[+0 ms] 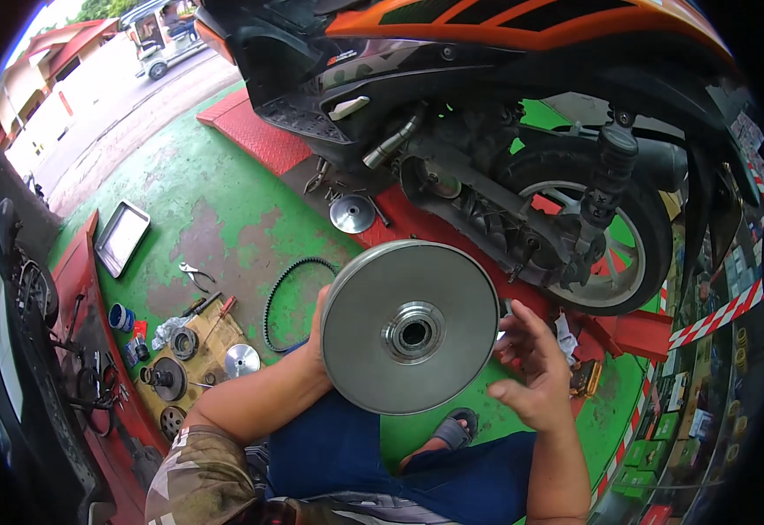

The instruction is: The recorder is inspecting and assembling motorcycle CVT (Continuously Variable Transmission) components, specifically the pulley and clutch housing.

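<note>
A round grey metal scooter pulley (364, 367) with a bearing hub at its middle is held up above my lap, its flat face toward me. My left hand (318, 337) grips its left edge, most of the fingers hidden behind the disc. Just off the right edge, my right hand (530, 372) has its thumb and fingers apart and holds nothing. Whether a fingertip touches the rim is hard to tell. Beyond the pulley stands an orange and black scooter (487, 66) with its drive case (478, 206) uncovered. A black toothed drive belt (270, 302) lies left of the pulley.
On cardboard (224, 328) at the left lie several tools and clutch parts. Pliers (196, 276) and a metal tray (122, 238) lie on the green floor. A shiny disc (352, 213) rests on the red ramp (259, 131). Striped tape (714, 315) edges a glass display case at the right.
</note>
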Demonstrator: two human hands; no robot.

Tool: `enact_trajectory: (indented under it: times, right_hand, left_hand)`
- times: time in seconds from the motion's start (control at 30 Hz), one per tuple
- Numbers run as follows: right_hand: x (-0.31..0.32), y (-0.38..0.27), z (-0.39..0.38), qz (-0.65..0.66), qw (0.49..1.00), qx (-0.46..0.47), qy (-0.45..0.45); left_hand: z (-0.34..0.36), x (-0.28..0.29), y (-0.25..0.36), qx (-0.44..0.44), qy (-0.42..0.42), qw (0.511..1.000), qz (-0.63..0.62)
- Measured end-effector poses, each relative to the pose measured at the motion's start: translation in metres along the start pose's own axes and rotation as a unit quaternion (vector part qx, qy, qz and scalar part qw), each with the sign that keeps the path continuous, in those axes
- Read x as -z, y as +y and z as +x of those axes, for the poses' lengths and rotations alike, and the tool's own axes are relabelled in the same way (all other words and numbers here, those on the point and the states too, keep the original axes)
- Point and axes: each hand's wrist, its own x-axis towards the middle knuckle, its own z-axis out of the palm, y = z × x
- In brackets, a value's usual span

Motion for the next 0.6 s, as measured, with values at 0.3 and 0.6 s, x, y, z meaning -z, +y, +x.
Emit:
enact_trajectory:
  times: [0.3,0.6]
  right_hand:
    - [-0.02,-0.025,0.003,-0.318,0.915,0.248,-0.023]
    - [-0.044,-0.045,0.074,-0.143,0.977,0.155,-0.026]
  left_hand:
    - [0.009,0.005,0.001,0.008,-0.008,0.994,0.11]
    - [0.013,-0.048,0.013,-0.022,0.125,0.985,0.116]
